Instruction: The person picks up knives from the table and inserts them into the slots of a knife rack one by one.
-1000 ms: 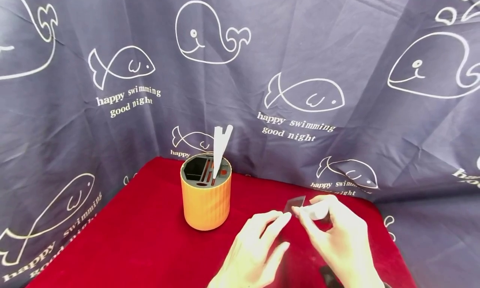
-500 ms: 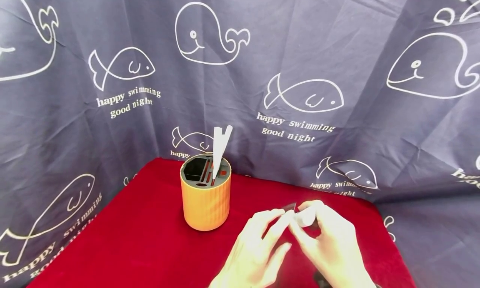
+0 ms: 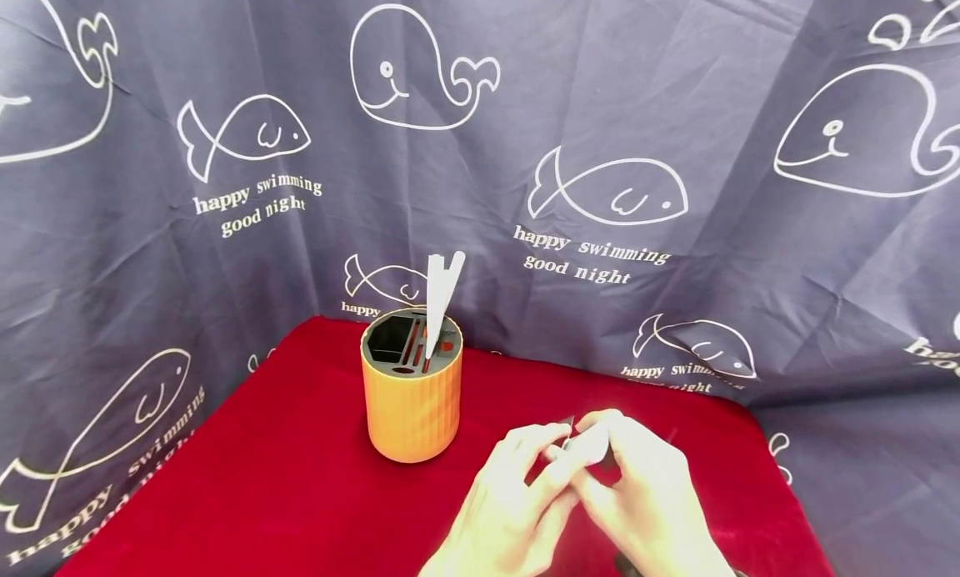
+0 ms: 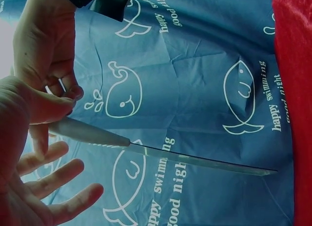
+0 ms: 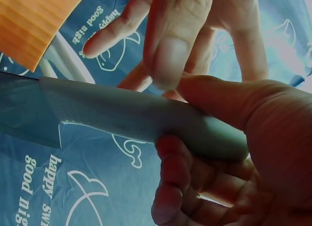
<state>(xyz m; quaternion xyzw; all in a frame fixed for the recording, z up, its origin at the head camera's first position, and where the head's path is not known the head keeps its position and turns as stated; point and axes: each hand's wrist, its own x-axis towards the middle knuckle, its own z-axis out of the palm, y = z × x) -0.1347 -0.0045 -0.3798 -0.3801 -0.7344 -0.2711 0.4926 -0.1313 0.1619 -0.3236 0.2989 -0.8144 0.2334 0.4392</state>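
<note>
A knife with a pale grey handle [image 5: 112, 106] and a dark shiny blade [image 4: 204, 162] is held off the table by my right hand [image 3: 645, 485]. In the right wrist view, my right thumb lies along the handle's top and the fingers curl beneath it. My left hand [image 3: 517, 494] meets the handle from the other side. Its thumb [image 5: 170, 60] overlaps the handle's upper edge. In the left wrist view, the other left fingers [image 4: 58, 177] are loosely spread below the handle. From the head view, most of the knife is hidden by both hands.
An orange ribbed knife block [image 3: 411, 414] with a dark slotted top stands left of my hands. Two white handles [image 3: 438, 302] rise from its slots. Red cloth [image 3: 285, 477] covers the table, and a blue-grey curtain [image 3: 480, 193] with fish and whale prints hangs behind.
My right hand has moved left with the knife, bringing the handle to my left hand. My left fingers have come together over it, while the block stays in place.
</note>
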